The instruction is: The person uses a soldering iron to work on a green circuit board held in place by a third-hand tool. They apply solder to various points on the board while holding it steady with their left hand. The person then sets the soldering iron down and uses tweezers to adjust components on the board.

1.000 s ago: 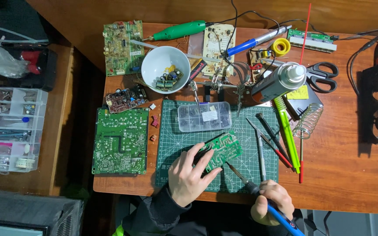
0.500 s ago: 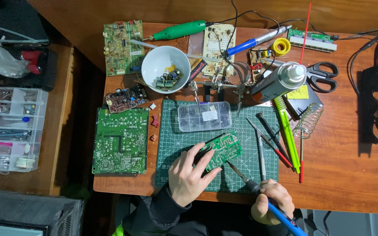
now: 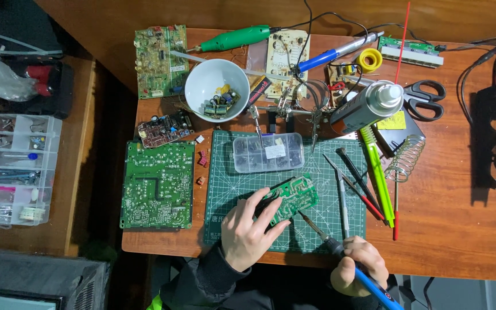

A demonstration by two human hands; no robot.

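Six circuit boards (image 3: 157, 185), one bowl (image 3: 216, 90), one scissors (image 3: 426, 99)

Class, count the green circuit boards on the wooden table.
3: small board under the left hand on the mat, large board left of it, upright board beside the bowl.

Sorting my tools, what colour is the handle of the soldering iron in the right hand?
Blue, seen in the head view: soldering iron held by the right hand.
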